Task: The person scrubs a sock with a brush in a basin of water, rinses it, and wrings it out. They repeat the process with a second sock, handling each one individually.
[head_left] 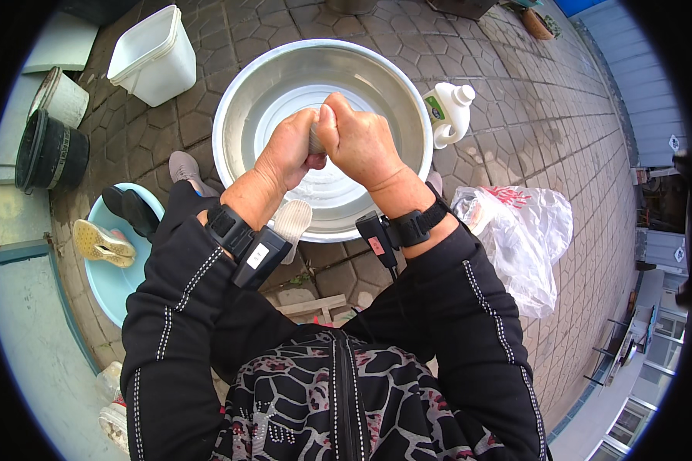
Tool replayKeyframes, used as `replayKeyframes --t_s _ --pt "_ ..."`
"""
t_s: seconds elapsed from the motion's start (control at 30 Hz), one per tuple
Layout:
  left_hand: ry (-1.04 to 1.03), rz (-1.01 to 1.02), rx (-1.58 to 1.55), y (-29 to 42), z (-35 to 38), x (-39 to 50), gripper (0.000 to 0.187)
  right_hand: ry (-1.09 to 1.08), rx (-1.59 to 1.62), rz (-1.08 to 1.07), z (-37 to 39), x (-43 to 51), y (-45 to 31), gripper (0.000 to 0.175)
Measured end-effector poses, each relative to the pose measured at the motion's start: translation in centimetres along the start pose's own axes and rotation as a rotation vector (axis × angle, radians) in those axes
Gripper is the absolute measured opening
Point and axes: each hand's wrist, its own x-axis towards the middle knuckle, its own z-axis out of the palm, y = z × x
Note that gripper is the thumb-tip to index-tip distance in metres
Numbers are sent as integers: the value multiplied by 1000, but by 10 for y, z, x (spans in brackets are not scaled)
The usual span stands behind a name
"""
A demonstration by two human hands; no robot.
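Both my hands are clenched side by side above a large metal basin (239, 129) that holds some water. My left hand (291, 138) and my right hand (360, 135) grip a pale, ribbed soft piece (315, 142). It is bunched up between the fists and mostly hidden by the fingers, so its full shape cannot be seen. A striped, pale insole (295, 220) hangs over the near rim of the basin, close to my left wrist. Each wrist wears a black strap with a small black device.
Right of the basin stand a white detergent bottle (460, 106) and a white plastic bag (530, 248). At left are a white bucket (161, 72), a black bucket (63, 152) and a light-blue basin (106, 288) holding shoes (104, 245). A wooden stool (311, 304) shows between my legs.
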Motion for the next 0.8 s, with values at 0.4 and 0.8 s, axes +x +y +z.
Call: replayKeyframes --t_s 0.4,0.8 --pt "18 40 -99 -1 4 -2 23 58 -38 -66 2 6 0 22" --pt "66 74 -134 -1 10 -1 22 104 -78 -94 3 11 2 21"
